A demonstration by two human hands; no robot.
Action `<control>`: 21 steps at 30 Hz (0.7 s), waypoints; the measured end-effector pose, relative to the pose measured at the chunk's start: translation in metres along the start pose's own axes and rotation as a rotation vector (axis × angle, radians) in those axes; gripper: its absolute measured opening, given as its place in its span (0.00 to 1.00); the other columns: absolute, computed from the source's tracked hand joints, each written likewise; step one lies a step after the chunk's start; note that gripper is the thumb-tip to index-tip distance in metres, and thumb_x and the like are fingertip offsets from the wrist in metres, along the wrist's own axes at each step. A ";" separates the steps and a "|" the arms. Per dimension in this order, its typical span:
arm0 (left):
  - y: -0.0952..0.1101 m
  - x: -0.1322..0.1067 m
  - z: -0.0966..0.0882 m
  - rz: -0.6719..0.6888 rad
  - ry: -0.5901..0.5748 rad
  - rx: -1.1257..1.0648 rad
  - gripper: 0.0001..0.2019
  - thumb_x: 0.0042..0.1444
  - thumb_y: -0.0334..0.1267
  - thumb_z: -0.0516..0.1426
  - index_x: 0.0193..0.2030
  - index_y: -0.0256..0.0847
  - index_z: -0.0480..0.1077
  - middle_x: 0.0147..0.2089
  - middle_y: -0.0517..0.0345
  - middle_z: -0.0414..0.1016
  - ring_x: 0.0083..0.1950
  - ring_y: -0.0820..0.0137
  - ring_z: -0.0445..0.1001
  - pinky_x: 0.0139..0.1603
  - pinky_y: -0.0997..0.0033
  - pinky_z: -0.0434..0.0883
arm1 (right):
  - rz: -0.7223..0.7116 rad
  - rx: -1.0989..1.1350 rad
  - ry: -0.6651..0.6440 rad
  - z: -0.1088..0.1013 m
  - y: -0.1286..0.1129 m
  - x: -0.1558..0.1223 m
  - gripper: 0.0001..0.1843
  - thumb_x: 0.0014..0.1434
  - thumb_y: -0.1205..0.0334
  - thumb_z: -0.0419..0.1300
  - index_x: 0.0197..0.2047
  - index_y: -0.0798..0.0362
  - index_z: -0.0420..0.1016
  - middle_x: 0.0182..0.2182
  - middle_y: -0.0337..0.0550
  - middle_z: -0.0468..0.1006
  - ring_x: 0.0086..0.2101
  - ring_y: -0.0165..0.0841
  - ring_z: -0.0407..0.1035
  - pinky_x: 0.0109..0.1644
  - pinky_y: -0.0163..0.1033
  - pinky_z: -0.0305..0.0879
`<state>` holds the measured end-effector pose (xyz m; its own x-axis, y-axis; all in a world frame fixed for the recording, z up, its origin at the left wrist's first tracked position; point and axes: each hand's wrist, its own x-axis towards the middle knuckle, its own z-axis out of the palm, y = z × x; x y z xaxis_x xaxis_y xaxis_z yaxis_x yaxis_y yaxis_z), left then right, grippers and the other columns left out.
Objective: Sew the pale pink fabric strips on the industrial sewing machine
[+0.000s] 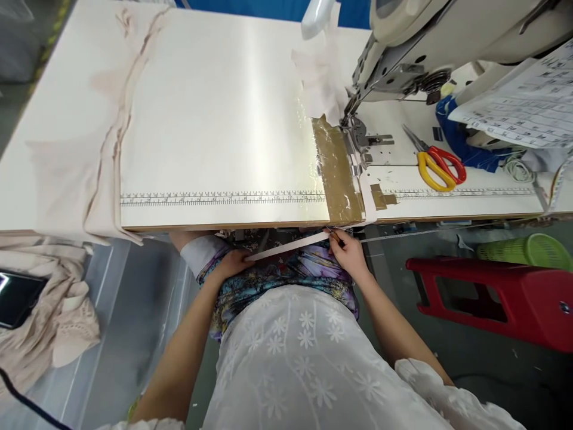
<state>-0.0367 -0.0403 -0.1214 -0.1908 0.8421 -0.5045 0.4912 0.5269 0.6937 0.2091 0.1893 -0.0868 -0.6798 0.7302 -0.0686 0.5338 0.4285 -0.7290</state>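
Note:
A narrow pale strip of fabric (290, 245) is stretched over my lap, just below the front edge of the sewing table (215, 149). Its left end is pinched in my left hand (235, 263), which rests on the patterned cloth over my thigh. My right hand (348, 251) is closed at the strip's other end, close under the table edge. A small brownish object by those fingers is too small to name. Above my right hand, another pale strip (367, 200) hangs from the sewing machine (416, 60) over the edge.
Red-and-yellow scissors (441, 167) lie right of the needle area. Pale pink fabric (67, 185) drapes over the table's left side. A red stool (487, 292) and green basket (528, 251) stand at right. A plastic bin (129, 316) and phone (20, 298) on fabric are at left.

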 end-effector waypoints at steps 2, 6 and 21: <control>-0.010 -0.015 -0.012 -0.032 -0.027 -0.015 0.20 0.58 0.56 0.53 0.34 0.39 0.72 0.37 0.51 0.79 0.38 0.61 0.75 0.38 0.68 0.68 | 0.003 -0.017 -0.001 0.001 0.000 0.001 0.18 0.61 0.57 0.52 0.47 0.53 0.79 0.21 0.38 0.77 0.21 0.35 0.70 0.32 0.38 0.68; -0.001 -0.030 -0.020 -0.007 -0.140 -0.214 0.21 0.61 0.56 0.51 0.33 0.40 0.71 0.33 0.55 0.78 0.38 0.65 0.74 0.41 0.69 0.67 | 0.005 -0.044 -0.015 -0.002 -0.003 0.001 0.19 0.61 0.59 0.51 0.48 0.54 0.78 0.23 0.40 0.80 0.20 0.34 0.69 0.29 0.37 0.66; 0.122 -0.045 0.007 0.296 -0.097 -0.178 0.13 0.65 0.43 0.51 0.34 0.40 0.70 0.25 0.63 0.71 0.27 0.74 0.67 0.31 0.75 0.61 | -0.349 -0.073 -0.337 -0.001 -0.096 -0.065 0.18 0.69 0.62 0.46 0.55 0.47 0.72 0.45 0.44 0.83 0.41 0.37 0.79 0.42 0.38 0.74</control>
<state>0.0382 -0.0149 -0.0180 0.0234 0.9508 -0.3088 0.3554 0.2808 0.8916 0.2026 0.1008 -0.0115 -0.9429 0.3286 -0.0540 0.2707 0.6622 -0.6987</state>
